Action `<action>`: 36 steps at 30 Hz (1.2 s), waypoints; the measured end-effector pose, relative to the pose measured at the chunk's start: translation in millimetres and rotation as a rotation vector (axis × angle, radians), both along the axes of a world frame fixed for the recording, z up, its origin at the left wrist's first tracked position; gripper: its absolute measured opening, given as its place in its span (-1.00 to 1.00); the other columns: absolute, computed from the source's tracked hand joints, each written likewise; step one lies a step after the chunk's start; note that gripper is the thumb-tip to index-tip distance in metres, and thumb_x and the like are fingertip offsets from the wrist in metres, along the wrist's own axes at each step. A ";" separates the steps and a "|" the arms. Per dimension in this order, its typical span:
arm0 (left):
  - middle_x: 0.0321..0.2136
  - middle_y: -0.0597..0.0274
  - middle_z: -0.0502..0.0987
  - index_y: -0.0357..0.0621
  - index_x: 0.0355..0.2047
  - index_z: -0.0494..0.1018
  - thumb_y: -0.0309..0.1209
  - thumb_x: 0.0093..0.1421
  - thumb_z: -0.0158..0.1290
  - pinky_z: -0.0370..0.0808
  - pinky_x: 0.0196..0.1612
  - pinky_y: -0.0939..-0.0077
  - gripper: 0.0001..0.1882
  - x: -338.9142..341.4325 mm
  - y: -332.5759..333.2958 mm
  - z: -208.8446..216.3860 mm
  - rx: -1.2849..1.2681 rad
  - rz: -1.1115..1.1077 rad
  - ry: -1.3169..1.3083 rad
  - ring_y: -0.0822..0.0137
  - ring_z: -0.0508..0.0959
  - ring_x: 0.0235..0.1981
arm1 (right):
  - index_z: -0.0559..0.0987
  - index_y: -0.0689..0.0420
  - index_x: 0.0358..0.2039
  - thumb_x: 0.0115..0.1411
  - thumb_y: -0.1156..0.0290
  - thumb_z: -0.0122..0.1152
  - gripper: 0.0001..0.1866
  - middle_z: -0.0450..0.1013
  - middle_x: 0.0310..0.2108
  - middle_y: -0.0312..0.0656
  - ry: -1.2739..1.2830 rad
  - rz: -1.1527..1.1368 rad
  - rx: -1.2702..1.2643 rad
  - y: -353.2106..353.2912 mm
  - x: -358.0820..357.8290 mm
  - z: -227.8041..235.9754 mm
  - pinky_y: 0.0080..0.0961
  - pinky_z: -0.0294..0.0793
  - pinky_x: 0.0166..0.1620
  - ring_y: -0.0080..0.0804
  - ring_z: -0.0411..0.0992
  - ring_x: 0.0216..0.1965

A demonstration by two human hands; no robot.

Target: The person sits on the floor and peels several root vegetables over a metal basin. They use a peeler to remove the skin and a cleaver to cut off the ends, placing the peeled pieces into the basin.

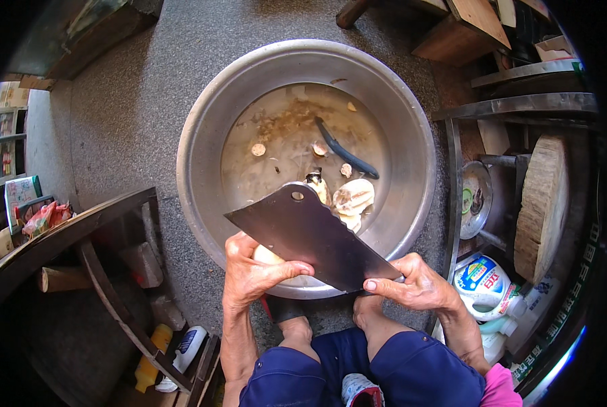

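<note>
My right hand (pixel 415 281) grips the handle end of a wide, dark cleaver (pixel 310 237), thumb pressed near the blade's base. The blade slants up and left over the near side of a metal basin (pixel 201 163). My left hand (pixel 249 271) is closed around a pale root piece (pixel 266 255), mostly hidden by fingers and blade, with the thumb against the cleaver. Cloudy water in the basin holds larger pale root chunks (pixel 353 197), resembling lotus root, several small cut bits (pixel 258 149), and a dark, curved, stick-like thing (pixel 346 149).
A wooden rack (pixel 100 285) stands at left, with bottles (pixel 188 349) low down. At right, a metal-framed shelf (pixel 514 105) holds a round wooden block (pixel 541 207), a metal bowl (pixel 476 197) and a white detergent jug (pixel 483 285). Speckled grey floor (pixel 127 129) surrounds the basin.
</note>
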State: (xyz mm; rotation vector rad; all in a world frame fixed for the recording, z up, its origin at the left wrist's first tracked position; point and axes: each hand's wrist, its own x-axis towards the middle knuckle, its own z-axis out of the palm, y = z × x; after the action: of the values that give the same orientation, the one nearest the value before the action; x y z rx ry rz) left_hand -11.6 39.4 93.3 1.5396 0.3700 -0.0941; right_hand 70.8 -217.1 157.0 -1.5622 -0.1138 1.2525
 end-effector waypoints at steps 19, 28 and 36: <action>-0.08 0.11 0.50 -0.17 0.04 0.35 -0.15 -0.25 0.52 0.54 0.02 0.39 -0.13 -14.2 -11.2 -31.7 -0.551 0.458 -0.009 0.30 0.55 -0.08 | 0.64 0.27 -0.17 0.26 0.43 0.26 -0.80 0.57 -0.42 -0.34 0.064 -0.016 -0.268 -20.6 -2.8 22.3 -0.67 0.41 -0.28 -0.74 0.36 -0.34; -0.15 0.15 0.56 -0.24 0.01 0.43 -0.28 -0.36 0.56 0.53 0.00 0.47 -0.13 -10.8 5.8 -30.1 -0.302 0.318 -0.029 0.35 0.56 -0.12 | 0.62 0.24 -0.07 0.26 0.40 0.25 -0.73 0.58 -0.37 -0.31 0.111 0.116 -0.258 -26.2 -6.8 22.1 -0.65 0.45 -0.22 -0.72 0.37 -0.29; -0.24 0.26 0.52 -0.20 -0.12 0.49 -0.35 -0.37 0.56 0.48 -0.11 0.57 -0.26 -9.0 -4.1 -13.4 0.219 0.452 -0.046 0.41 0.52 -0.21 | 0.64 0.25 -0.13 0.26 0.40 0.25 -0.77 0.58 -0.40 -0.31 0.133 0.081 -0.328 -18.2 -6.5 26.0 -0.62 0.45 -0.25 -0.71 0.38 -0.32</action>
State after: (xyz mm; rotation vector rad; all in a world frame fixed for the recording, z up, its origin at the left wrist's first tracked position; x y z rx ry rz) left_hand -20.6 35.3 79.9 1.6324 0.7008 0.3444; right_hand 64.3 -235.2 183.1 -1.7596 0.1205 1.4912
